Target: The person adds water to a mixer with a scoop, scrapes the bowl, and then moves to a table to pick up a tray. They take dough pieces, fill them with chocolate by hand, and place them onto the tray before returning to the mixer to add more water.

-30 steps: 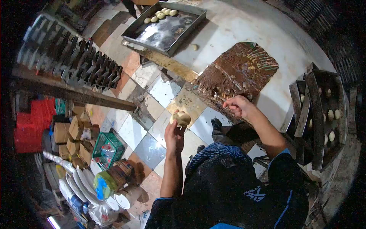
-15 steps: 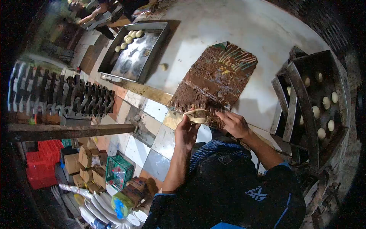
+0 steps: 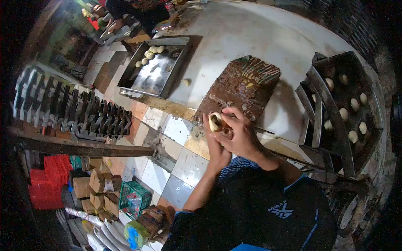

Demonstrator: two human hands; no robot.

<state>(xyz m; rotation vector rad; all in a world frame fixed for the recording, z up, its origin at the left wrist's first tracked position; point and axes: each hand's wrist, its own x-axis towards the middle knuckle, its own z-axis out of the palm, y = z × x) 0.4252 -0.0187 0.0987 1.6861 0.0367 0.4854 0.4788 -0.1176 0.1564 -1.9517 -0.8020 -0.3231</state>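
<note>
Both my hands are together above the near edge of the table, around one piece of pale dough (image 3: pixel 215 121). The dough is cupped, and a dark filling shows in its opening. My left hand (image 3: pixel 218 152) supports it from below and the left side. My right hand (image 3: pixel 242 134) presses its fingers and thumb against the right side. Just beyond the hands lies a flat slab of brown paste (image 3: pixel 238 94), with ridged marks at its far end. A thin dark stick (image 3: pixel 264 131) juts out right of my right hand.
On the left of the table stands a metal tray (image 3: pixel 167 90) with several dough balls; a small dough piece (image 3: pixel 186 82) lies beside it. Stacked trays (image 3: pixel 321 111) on the right hold more balls. A wooden beam (image 3: pixel 83 146) and stacked metal pieces (image 3: pixel 71 106) are left. Another person (image 3: pixel 138 14) is at far left.
The dough was wide and hollow in my left hand, with my right hand apart at the paste. Now my right hand has come over to it, and the dough is gathered smaller between both hands.
</note>
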